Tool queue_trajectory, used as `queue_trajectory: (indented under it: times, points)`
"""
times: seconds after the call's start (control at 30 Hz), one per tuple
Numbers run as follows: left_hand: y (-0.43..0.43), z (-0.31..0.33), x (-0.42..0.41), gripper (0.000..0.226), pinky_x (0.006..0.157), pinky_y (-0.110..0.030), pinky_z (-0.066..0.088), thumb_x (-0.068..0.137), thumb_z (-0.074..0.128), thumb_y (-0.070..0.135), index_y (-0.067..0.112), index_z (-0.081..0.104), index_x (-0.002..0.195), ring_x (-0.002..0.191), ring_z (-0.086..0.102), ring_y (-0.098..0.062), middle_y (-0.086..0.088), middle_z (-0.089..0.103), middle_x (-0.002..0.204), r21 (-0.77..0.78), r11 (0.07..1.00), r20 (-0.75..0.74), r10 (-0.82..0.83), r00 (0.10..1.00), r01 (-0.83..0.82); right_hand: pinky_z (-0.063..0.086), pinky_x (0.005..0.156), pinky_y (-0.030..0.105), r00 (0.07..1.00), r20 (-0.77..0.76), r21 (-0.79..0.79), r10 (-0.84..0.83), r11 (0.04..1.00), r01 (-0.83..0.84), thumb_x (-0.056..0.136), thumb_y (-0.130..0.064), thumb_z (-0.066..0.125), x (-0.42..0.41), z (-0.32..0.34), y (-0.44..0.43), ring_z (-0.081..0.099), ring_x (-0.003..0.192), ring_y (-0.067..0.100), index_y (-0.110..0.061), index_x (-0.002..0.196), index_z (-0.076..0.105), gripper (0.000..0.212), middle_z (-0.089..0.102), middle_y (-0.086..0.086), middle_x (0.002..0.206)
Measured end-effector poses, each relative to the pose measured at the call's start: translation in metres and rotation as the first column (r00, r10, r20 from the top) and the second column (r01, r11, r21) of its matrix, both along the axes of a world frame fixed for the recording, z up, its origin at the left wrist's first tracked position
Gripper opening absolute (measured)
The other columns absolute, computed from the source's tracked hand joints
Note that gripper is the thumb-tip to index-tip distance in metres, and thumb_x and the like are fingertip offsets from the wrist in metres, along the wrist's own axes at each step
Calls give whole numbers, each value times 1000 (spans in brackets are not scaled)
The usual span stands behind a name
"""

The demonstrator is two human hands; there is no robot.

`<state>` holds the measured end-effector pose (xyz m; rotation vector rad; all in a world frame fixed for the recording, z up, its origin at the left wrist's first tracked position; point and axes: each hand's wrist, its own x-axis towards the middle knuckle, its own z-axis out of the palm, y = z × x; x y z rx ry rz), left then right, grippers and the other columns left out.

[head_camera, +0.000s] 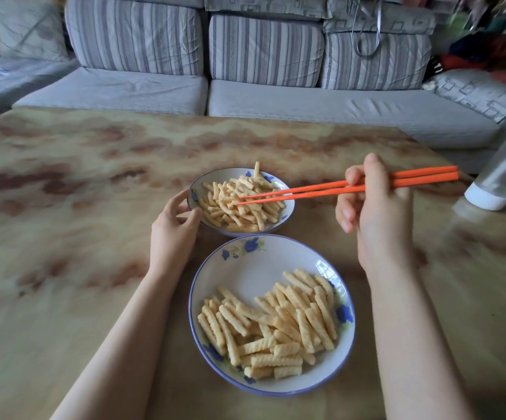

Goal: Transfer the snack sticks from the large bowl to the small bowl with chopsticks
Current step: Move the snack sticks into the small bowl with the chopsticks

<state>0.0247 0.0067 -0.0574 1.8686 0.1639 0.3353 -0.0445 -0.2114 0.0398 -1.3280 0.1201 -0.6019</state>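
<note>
The large white bowl (245, 268) with blue flowers stands nearest me, its near half filled with ridged yellow snack sticks (276, 328). Just behind it sits the small bowl (288, 209), heaped with snack sticks (239, 204). My right hand (376, 213) grips orange chopsticks (312, 190), whose tips rest on the heap in the small bowl, close together; I cannot tell whether a stick is pinched between them. My left hand (173, 228) cups the small bowl's left rim with thumb and fingers.
The bowls stand on a glossy, marble-patterned table (79, 237). A translucent bottle with a white cap (500, 180) lies tilted at the right edge. A grey striped sofa (245, 95) runs along the far side of the table.
</note>
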Motion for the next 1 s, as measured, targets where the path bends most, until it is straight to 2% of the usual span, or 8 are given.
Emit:
queue_trajectory:
  times: [0.17, 0.27, 0.4, 0.5, 0.6, 0.7, 0.9, 1.0]
  points:
    - [0, -1, 1, 42, 72, -23, 49, 89, 57, 18, 28, 58, 130, 81, 67, -15, 7, 67, 99, -3, 1000, 1, 0, 1000, 0, 26, 35, 18, 994, -111, -110, 9, 994, -21, 102, -28, 39, 8, -16, 14, 33, 29, 16, -13, 64, 50, 43, 41, -1, 35]
    - [-1, -1, 1, 42, 75, -27, 51, 89, 57, 18, 28, 58, 130, 77, 67, -16, 6, 68, 100, -12, 1000, 4, -1, 1000, 1, 28, 35, 19, 994, -105, -142, 27, 989, -42, 103, -28, 39, 7, -15, 16, 35, 30, 16, -13, 65, 51, 42, 43, 1, 36]
    - [-1, 0, 0, 41, 66, -17, 47, 89, 56, 17, 29, 58, 128, 69, 65, -9, 10, 65, 95, -2, 1000, 3, 5, 1000, -5, 27, 37, 21, 997, -64, -167, 40, 985, -50, 103, -28, 38, 0, -5, 7, 33, 31, 19, -13, 66, 51, 42, 42, 1, 35]
    - [0, 0, 0, 41, 67, -18, 47, 89, 56, 17, 30, 58, 128, 73, 67, -12, 9, 66, 97, -7, 1000, 3, 2, 1000, -2, 23, 36, 21, 993, -59, -180, 103, 977, -112, 102, -27, 39, -9, 5, -3, 31, 29, 18, -13, 64, 49, 42, 40, 0, 34]
    - [0, -1, 1, 41, 72, -21, 47, 89, 57, 18, 29, 58, 128, 77, 66, -14, 7, 67, 99, 5, 1000, 3, 3, 1000, -3, 22, 35, 20, 959, -139, -238, 246, 932, -273, 102, -29, 39, -19, 13, -11, 28, 28, 17, -12, 64, 49, 43, 37, 2, 35]
    - [0, -2, 2, 41, 72, -23, 48, 89, 57, 18, 29, 59, 129, 72, 65, -12, 5, 68, 100, 10, 1000, 4, 3, 1000, -3, 23, 34, 17, 909, -251, -304, 333, 864, -401, 101, -31, 41, -28, 17, -13, 27, 28, 17, -10, 66, 48, 42, 36, 4, 35]
    - [1, -2, 2, 41, 65, -16, 46, 89, 57, 18, 30, 58, 128, 56, 60, 4, 8, 67, 97, 12, 1000, 15, 1, 1000, -1, 26, 32, 17, 853, -319, -344, 414, 788, -511, 98, -34, 43, -35, 19, -8, 29, 27, 19, -10, 65, 50, 42, 39, 7, 35]
    - [1, -2, 1, 42, 66, -15, 45, 89, 57, 18, 28, 58, 129, 63, 62, -1, 7, 67, 99, 12, 1000, 12, 3, 1000, -3, 26, 32, 17, 839, -334, -346, 430, 771, -534, 99, -33, 43, -36, 19, -6, 30, 27, 19, -10, 65, 51, 42, 40, 6, 35]
